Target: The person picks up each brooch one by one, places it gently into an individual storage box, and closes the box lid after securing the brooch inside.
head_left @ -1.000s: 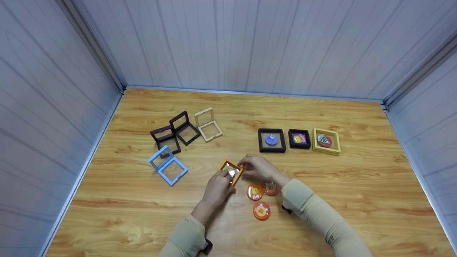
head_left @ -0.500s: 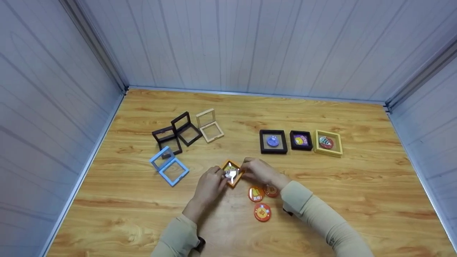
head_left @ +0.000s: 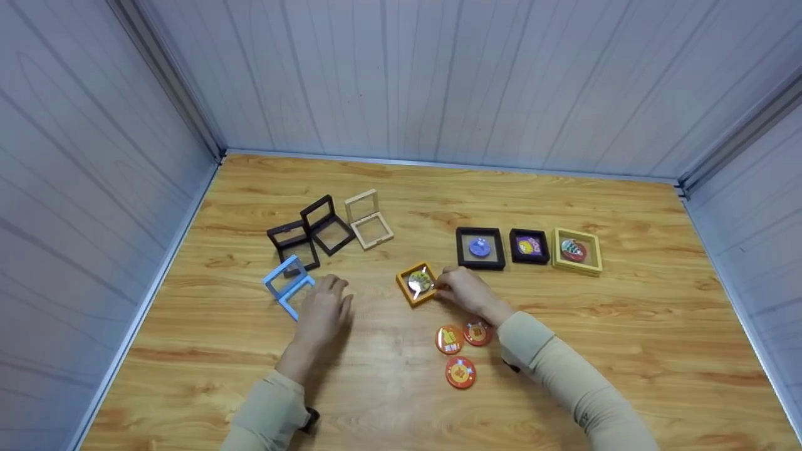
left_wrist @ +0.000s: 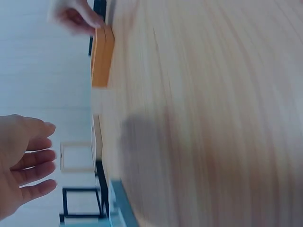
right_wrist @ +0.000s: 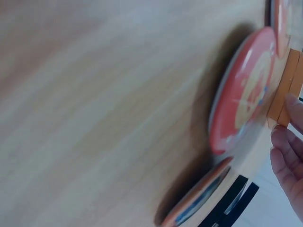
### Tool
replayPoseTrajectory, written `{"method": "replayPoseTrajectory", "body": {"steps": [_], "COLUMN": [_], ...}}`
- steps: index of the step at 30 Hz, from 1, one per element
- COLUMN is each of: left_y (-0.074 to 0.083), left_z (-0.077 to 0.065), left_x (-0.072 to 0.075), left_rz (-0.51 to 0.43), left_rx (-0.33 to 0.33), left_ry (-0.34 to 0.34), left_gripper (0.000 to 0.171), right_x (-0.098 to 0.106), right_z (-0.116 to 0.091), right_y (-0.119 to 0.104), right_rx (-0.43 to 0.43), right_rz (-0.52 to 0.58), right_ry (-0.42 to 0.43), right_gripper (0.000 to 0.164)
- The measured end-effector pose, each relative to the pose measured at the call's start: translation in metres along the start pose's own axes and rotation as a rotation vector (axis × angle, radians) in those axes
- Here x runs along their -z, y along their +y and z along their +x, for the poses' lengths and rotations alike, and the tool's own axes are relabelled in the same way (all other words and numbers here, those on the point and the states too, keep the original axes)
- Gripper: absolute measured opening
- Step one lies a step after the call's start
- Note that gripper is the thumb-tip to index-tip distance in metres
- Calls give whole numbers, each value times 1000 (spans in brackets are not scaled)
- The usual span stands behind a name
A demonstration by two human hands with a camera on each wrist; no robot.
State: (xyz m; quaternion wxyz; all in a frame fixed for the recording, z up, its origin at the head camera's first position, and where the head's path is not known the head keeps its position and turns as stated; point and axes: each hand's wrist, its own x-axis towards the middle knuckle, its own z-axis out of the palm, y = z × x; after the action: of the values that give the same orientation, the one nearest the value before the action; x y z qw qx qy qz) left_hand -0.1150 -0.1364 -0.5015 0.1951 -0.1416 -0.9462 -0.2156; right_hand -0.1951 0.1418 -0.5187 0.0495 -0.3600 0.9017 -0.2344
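Note:
A closed orange display frame (head_left: 401, 283) with a round badge (head_left: 419, 281) behind its clear film is near the middle of the table. My right hand (head_left: 467, 289) pinches its right corner between thumb and fingertips, and the right wrist view shows the same grip on the frame's edge (right_wrist: 285, 87). To the left, my left hand (head_left: 322, 313) is free of any object, its fingers loosely extended. It overlaps part of an opened light-blue frame (head_left: 282, 287) in the head view. In the left wrist view, that hand's fingers (left_wrist: 40, 168) hang relaxed above the table.
Two opened black frames (head_left: 330, 237) and a beige one (head_left: 376, 229) stand at the back left. A large black frame (head_left: 462, 254), a small black one (head_left: 529, 259) and a yellow one (head_left: 575, 269), each with a badge inside, line the right. Three loose badges (head_left: 460, 373) lie near my right forearm.
My left hand has let go of the orange frame and moved left to the light-blue one. My right hand has shifted the orange frame slightly away from me and to the right.

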Motion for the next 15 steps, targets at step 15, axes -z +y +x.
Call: {"method": "replayPoseTrajectory", "body": {"steps": [15], "left_y": [-57], "left_z": [-17], "left_x": [36], "left_rz": [176], "left_rx": [205], "left_ry": [165], "left_gripper": [49], "right_x": [7], "right_z": [13], "right_y": [10], "right_rx": [-111], "right_rz": [-63], "right_ry": [33], "right_gripper": [12]}}
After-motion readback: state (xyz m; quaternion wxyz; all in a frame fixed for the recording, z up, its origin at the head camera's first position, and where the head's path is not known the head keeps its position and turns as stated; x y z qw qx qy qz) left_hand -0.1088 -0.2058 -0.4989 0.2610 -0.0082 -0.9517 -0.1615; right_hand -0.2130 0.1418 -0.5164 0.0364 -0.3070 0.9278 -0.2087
